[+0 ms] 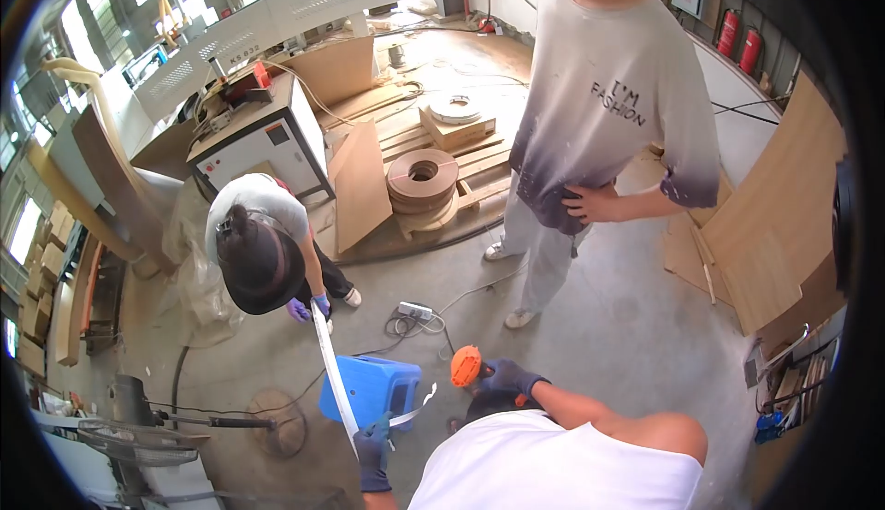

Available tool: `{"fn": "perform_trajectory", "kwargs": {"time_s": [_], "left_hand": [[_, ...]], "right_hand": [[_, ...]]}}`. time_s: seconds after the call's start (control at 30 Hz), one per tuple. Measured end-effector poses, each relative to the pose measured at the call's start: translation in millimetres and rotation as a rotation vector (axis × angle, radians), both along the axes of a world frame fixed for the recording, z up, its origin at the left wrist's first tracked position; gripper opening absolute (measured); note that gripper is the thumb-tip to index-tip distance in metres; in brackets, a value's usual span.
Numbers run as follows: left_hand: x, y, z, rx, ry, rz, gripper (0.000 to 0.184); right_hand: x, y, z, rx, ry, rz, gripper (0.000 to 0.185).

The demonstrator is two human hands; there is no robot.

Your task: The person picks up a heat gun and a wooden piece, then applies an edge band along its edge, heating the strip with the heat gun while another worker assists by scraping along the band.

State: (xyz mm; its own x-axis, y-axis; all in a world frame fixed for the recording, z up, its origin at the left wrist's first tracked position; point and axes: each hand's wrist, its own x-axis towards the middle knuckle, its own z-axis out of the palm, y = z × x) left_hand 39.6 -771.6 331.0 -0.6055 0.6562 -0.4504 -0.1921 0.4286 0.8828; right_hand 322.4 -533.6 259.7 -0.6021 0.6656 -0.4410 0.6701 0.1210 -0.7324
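Observation:
My left hand (pixel 373 445), in a dark glove, is closed around the near end of a long white strip (pixel 334 362). A co-worker in a dark hat (pixel 261 259) holds the far end with purple-gloved hands (pixel 311 308). The strip passes over the edge of a blue plastic stool (pixel 385 388). A thin curled white band (pixel 415 409) sticks out beside my left hand. My right hand (pixel 513 377), also gloved, grips an orange-and-black tool (pixel 466 366) with a round orange end; its exact kind is unclear.
Another person (pixel 604 104) stands ahead with a hand at the waist. A power strip (pixel 415 311) and tangled cords lie on the floor. Brown rolls (pixel 422 178) sit on a wooden pallet (pixel 489 161). A fan (pixel 138 427) stands at left; wooden panels (pixel 765 233) lean at right.

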Motion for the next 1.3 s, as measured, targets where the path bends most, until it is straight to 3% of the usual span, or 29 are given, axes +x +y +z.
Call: {"fn": "perform_trajectory", "kwargs": {"time_s": [0.17, 0.23, 0.3, 0.33, 0.37, 0.4, 0.47, 0.5, 0.53, 0.57, 0.67, 0.73, 0.83, 0.9, 1.03, 1.1, 1.23, 1.3], "left_hand": [[-2, 4, 9, 0.095, -0.115, 0.058, 0.026], [5, 13, 12, 0.008, -0.084, 0.046, 0.026], [6, 16, -11, 0.036, -0.028, -0.038, 0.028], [25, 29, 14, 0.147, -0.149, 0.046, 0.026], [22, 30, -7, 0.108, 0.000, -0.005, 0.027], [28, 34, 8, 0.101, 0.068, -0.040, 0.029], [32, 30, -37, 0.183, 0.180, 0.032, 0.025], [26, 34, -24, 0.212, 0.503, -0.016, 0.025], [19, 29, -4, -0.049, 0.074, 0.011, 0.028], [26, 36, 13, 0.143, 0.050, 0.174, 0.029], [7, 50, 68, -0.096, 0.119, 0.113, 0.030], [-11, 77, 49, 0.274, 0.457, 0.151, 0.030], [-75, 120, 32, -0.019, 0.754, -0.135, 0.033], [-80, 124, 26, -0.034, 0.655, -0.147, 0.035], [-21, 72, -16, 0.220, 0.521, 0.134, 0.043], [7, 32, -16, 0.068, 0.371, 0.138, 0.040], [50, -38, -62, -0.043, 0.049, 0.366, 0.038], [55, -67, -64, -0.024, 0.110, 0.403, 0.036]], "right_hand": [[-3, 1, 25, -0.087, 0.057, -0.026, 0.037], [-7, 3, 25, -0.121, 0.112, -0.064, 0.036], [-14, 4, 22, -0.151, 0.168, -0.115, 0.035], [-17, 1, 22, -0.219, 0.211, -0.177, 0.034], [-24, 4, 25, -0.295, 0.241, -0.215, 0.032], [-30, 6, 29, -0.383, 0.262, -0.226, 0.031], [-37, 13, 43, -0.464, 0.355, -0.233, 0.029], [-36, 12, 57, -0.510, 0.395, -0.260, 0.028], [-38, 13, 76, -0.482, 0.358, -0.247, 0.027], [-33, 13, 71, -0.511, 0.352, -0.253, 0.027], [-19, 9, 54, -0.543, 0.283, -0.239, 0.026], [-15, 9, 54, -0.572, 0.263, -0.236, 0.026], [-17, 0, 45, -0.613, 0.244, -0.235, 0.026], [-21, -7, 58, -0.577, 0.209, -0.223, 0.025], [-21, -15, 56, -0.520, 0.177, -0.219, 0.023], [-17, -15, 50, -0.502, 0.198, -0.173, 0.022], [-42, -15, 62, -0.596, 0.247, -0.223, 0.019], [-56, -12, 57, -0.618, 0.284, -0.202, 0.021]]}}
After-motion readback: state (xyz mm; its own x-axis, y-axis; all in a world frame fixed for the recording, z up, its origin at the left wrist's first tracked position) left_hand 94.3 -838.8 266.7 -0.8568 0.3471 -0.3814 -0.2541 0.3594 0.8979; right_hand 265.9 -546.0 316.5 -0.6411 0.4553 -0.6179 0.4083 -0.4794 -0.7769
